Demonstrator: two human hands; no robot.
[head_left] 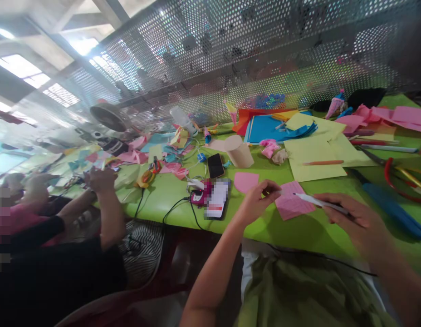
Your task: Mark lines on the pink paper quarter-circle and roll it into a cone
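Observation:
A white pen (321, 203) is gripped in my right hand (358, 225), its tip pointing left over a pink paper piece (294, 204) with lines of writing. My left hand (260, 202) is closed in a pinch at the left edge of that paper. Something small and pale shows at its fingertips, too small to name. Just behind my left hand lies a second pink paper piece (246, 181) with a curved edge. A phone (217, 200) with a lit, blurred screen rests left of my left hand.
On the green table (173, 211) stand a beige cup (238, 152) and a dark phone (216, 166). Yellow sheets (312, 150) bear an orange pencil (324, 162). Red-handled scissors (389, 177) lie at right. Co-workers' hands (101, 179) are at left. Behind rises a perforated metal screen (210, 68).

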